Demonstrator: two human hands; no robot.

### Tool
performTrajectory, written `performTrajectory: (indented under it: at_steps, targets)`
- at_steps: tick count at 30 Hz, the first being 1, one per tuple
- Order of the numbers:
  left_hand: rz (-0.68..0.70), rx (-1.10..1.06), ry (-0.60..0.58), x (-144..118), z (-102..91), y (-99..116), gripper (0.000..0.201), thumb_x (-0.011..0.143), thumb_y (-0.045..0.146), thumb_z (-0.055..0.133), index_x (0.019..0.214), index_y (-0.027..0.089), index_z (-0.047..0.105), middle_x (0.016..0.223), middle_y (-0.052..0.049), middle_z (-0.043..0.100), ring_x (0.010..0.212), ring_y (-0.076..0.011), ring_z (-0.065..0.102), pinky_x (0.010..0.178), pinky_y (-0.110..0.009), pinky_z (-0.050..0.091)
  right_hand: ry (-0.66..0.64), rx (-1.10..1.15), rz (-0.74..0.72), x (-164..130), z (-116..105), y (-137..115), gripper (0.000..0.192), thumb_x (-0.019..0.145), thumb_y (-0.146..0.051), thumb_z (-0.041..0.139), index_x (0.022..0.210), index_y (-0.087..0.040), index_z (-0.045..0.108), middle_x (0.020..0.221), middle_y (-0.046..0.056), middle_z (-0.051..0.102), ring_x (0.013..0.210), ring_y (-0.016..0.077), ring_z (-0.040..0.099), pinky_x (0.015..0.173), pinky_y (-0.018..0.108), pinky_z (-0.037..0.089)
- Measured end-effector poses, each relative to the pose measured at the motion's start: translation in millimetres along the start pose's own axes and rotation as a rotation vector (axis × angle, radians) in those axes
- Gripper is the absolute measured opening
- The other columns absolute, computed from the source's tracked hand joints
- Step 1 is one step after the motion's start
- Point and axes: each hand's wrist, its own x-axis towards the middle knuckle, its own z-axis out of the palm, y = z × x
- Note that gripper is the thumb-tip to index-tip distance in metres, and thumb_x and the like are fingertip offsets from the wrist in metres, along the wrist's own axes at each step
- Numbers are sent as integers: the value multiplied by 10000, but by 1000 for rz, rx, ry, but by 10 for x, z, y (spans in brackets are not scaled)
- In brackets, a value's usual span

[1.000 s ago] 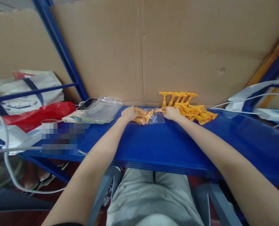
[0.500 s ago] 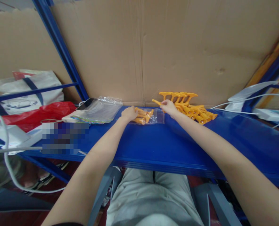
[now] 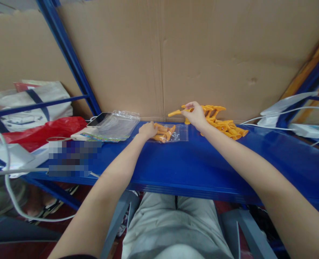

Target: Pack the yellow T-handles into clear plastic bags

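Note:
My left hand (image 3: pixel 148 130) is closed on the left end of a clear plastic bag (image 3: pixel 183 133) lying flat on the blue shelf. Inside the bag are several orange-yellow plastic pieces (image 3: pixel 162 137) with flared ends. My right hand (image 3: pixel 196 116) pinches a yellow plastic piece (image 3: pixel 175 113), whose straight end sticks out to the left above the bag; the rest of it is hidden by the fingers. Just right of that hand lies a pile of similar yellow pieces (image 3: pixel 231 129). Behind it, a row of T-shaped yellow pieces (image 3: pixel 216 108) stands near the cardboard.
A stack of clear bags (image 3: pixel 113 126) and a phone (image 3: pixel 98 119) lie left on the blue shelf (image 3: pixel 170 165). Farther left are a red plastic bag (image 3: pixel 46 131) and a white tote (image 3: pixel 38 104). A cardboard wall (image 3: pixel 159 61) closes the back. White cables (image 3: pixel 272 126) run at right.
My right hand has risen slightly, and the yellow piece in it has swung so its free end points left and a little down. My left hand and the bag have stayed put.

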Motion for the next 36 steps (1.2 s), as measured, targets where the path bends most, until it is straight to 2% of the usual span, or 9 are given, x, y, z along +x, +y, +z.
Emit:
performTrajectory:
  at_steps: [5,8,13,19,24,27,30,36]
  targets:
    - [12,4,-10,-25,-26,8,435,966,375,350,1247,123,567,1263,-157,642,1169,-254,612,949,-301,467,15,8,-41,17,-205,95,359,721,-274,665,1032,-183,511,988,59,633,909,197,611,809,354,498]
    - [14,10,-18,-36,-40,10,433,968,371,347,1241,119,570,1260,-159,643,1165,-259,613,942,-305,473,-37,49,-43,-46,-296,186,438,738,-317,680,1109,-188,484,978,61,651,866,196,636,759,352,517]
    - [24,-6,-4,-15,-18,-3,434,965,388,349,1236,139,579,1256,-151,647,1168,-255,612,949,-304,472,-106,-123,-39,-285,-406,238,448,715,-355,732,1073,-162,545,1023,107,682,940,240,656,811,382,518]
    - [19,10,-4,9,11,-11,447,958,389,345,1256,141,565,1256,-143,650,1174,-247,608,957,-295,464,-249,-110,-14,-461,-364,362,303,750,-294,706,1000,-160,599,1010,102,718,919,229,681,808,358,524]
    - [18,22,-27,-26,-35,9,445,961,378,329,1244,127,564,1270,-167,635,1158,-265,618,938,-316,475,-388,-329,-41,-634,-249,495,102,780,-182,628,880,-168,645,910,65,727,871,211,676,809,333,497]
    - [10,21,-22,-55,-62,28,433,960,357,330,1243,128,564,1286,-168,625,1172,-275,608,939,-330,478,-424,-395,-114,-698,-194,537,136,785,-132,582,883,-177,664,924,56,719,875,198,660,819,316,480]
    - [0,28,-21,-69,-69,38,430,959,353,326,1238,134,568,1293,-162,623,1179,-271,604,942,-328,478,-451,-416,-165,-706,-185,546,146,805,-128,561,898,-146,672,959,94,706,892,198,640,828,296,464]
    - [5,20,-6,-47,-53,25,434,953,361,342,1244,145,582,1282,-149,634,1175,-269,606,945,-331,482,-517,-599,-308,-748,-286,407,232,886,-189,484,1005,-149,679,1040,133,691,994,252,601,852,351,405]
